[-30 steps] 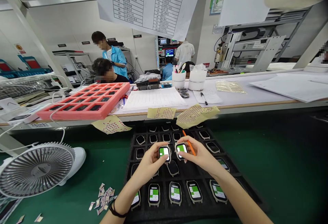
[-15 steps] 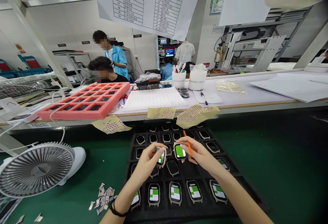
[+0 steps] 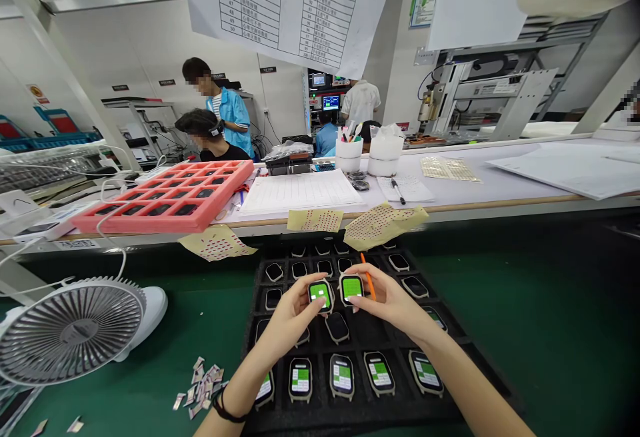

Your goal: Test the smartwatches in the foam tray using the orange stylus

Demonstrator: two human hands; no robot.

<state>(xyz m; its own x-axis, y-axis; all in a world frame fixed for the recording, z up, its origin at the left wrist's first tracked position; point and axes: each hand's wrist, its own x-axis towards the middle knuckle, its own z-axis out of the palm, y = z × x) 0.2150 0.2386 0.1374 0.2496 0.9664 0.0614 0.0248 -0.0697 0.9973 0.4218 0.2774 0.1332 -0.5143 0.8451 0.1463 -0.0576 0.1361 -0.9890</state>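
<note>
My left hand [image 3: 299, 305] is closed around a strapless smartwatch [image 3: 319, 292], its thumb on the lower part of the green screen. Close beside it, my right hand [image 3: 383, 294] grips a second smartwatch [image 3: 351, 285], also lit green, with the thumb near the bottom of the screen. An orange pen-like stick [image 3: 369, 278] is tucked in the right hand's fingers and points up. Both watches are above a black foam tray [image 3: 370, 340] with several more watches in its compartments. In the near row, lit watches [image 3: 342, 376] show green and white screens; those farther back are dark.
A white fan [image 3: 75, 330] stands at the left, near scattered small stickers or scraps [image 3: 204, 387] on the green mat [image 3: 165, 390]. On the shelf ahead are a pink foam tray [image 3: 200, 217], paper sheets [image 3: 300, 192] and white cups [image 3: 349, 155]. Yellow sticker sheets [image 3: 385, 225] overhang its edge.
The left watch has turned to face me more, and its screen now shows mostly green. My right thumb has moved lower on the other watch, whose screen is greener too.
</note>
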